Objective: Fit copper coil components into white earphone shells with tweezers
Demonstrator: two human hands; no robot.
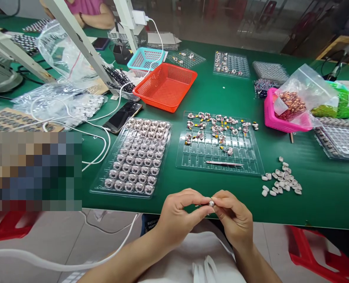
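Observation:
My left hand (182,212) and my right hand (236,220) meet above the table's front edge. Their fingertips pinch a small silvery rounded part (211,203) from both sides, covering most of it. Ahead of them, a clear tray (189,159) carries small white-and-yellow wired pieces (218,127) and metal tweezers (224,163). To the left, another clear tray (96,189) is filled with rows of shiny rounded parts (135,169). Loose small white caps (285,177) lie in a pile at the right.
Behind the trays stand a red basket (165,88), a blue basket (145,59) and a phone (123,116). A pink basket (286,122) with a bag of copper-coloured pieces is at the right. White cables (106,145) cross the left side. Another person's arm (96,19) rests at the far side.

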